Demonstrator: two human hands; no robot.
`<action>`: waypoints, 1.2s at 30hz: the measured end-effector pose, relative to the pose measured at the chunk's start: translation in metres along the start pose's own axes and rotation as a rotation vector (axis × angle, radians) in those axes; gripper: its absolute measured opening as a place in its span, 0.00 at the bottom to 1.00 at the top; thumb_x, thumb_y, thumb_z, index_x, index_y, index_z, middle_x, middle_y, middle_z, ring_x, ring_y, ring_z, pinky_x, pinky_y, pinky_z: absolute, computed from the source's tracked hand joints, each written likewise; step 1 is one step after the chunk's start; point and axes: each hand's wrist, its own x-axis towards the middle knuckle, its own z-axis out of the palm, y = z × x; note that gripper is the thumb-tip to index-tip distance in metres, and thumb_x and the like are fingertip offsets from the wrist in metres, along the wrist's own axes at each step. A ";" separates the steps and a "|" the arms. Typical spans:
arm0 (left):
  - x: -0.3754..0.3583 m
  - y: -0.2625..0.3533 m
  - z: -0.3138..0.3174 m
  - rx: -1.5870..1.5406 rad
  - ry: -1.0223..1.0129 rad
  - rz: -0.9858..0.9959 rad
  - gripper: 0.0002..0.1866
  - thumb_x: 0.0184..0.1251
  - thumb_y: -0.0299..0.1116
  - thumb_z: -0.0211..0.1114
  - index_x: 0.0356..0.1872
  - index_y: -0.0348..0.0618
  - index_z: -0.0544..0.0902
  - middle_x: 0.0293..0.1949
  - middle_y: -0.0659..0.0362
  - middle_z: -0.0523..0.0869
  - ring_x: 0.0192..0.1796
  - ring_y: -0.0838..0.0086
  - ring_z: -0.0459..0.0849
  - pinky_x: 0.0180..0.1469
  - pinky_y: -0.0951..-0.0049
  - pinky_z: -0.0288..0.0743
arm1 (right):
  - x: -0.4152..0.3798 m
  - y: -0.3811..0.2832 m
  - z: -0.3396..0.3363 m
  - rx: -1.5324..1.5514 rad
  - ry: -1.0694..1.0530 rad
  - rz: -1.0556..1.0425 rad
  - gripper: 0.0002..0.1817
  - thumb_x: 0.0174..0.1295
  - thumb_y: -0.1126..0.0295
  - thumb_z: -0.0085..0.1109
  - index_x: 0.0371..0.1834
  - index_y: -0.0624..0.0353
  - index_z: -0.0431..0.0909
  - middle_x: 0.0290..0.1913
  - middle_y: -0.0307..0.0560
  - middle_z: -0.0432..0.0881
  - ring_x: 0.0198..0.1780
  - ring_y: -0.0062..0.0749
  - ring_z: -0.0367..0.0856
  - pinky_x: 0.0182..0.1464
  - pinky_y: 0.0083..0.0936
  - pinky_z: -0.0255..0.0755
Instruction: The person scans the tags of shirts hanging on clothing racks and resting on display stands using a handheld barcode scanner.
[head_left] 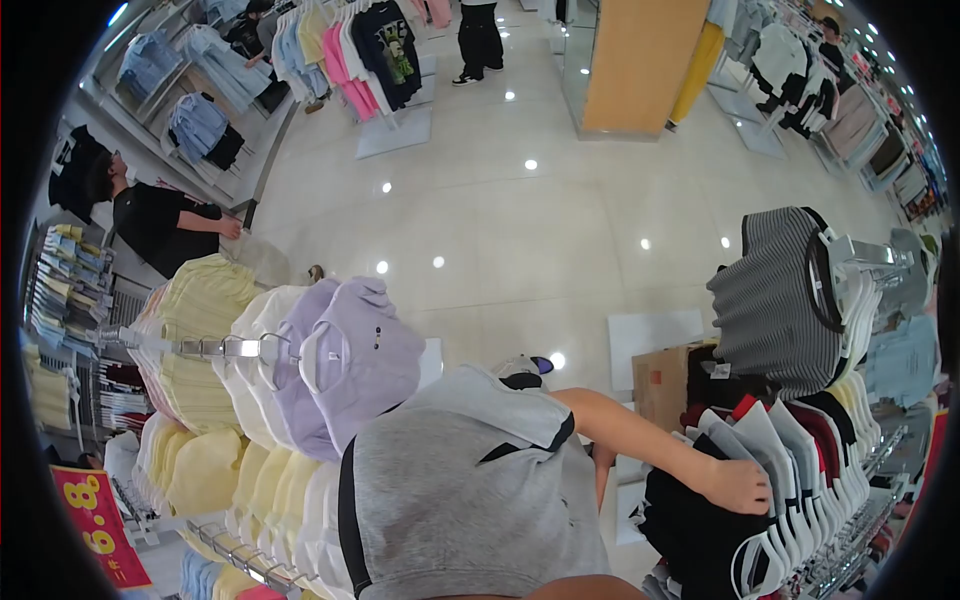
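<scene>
A bare hand reaches to a black garment hanging on a packed clothes rack inside a store.

The fingers are bent and close together at the top of the black garment, beside white hangers; whether they pinch cloth or plastic cannot be told, nor whether the hand is left or right. Grey and dark red tops hang just beyond the black garment; farther beyond it are a cardboard box and a striped top. Left of it, past the wearer's grey shirt, hang lilac tops and yellow garments; farther left stands a person in black.
</scene>
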 end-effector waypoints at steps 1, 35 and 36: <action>0.000 0.001 0.002 -0.032 -0.047 0.048 0.12 0.55 0.39 0.60 0.35 0.43 0.76 0.32 0.58 0.78 0.31 0.66 0.80 0.25 0.66 0.72 | 0.000 -0.002 0.002 -0.009 -0.015 0.004 0.12 0.55 0.68 0.65 0.35 0.66 0.78 0.24 0.42 0.80 0.26 0.25 0.78 0.31 0.25 0.72; 0.002 -0.336 -0.117 0.249 0.095 -0.374 0.11 0.59 0.40 0.64 0.40 0.49 0.82 0.36 0.58 0.82 0.43 0.59 0.79 0.42 0.60 0.74 | -0.024 -0.050 0.019 0.005 0.168 0.183 0.12 0.52 0.68 0.67 0.35 0.65 0.80 0.25 0.44 0.82 0.26 0.27 0.81 0.32 0.26 0.74; -0.006 -0.346 -0.112 0.277 0.054 -0.384 0.11 0.58 0.41 0.65 0.39 0.50 0.82 0.36 0.59 0.81 0.43 0.60 0.79 0.42 0.61 0.73 | -0.024 -0.049 0.017 -0.004 0.167 0.176 0.12 0.53 0.68 0.67 0.34 0.65 0.80 0.25 0.44 0.82 0.25 0.26 0.80 0.30 0.25 0.74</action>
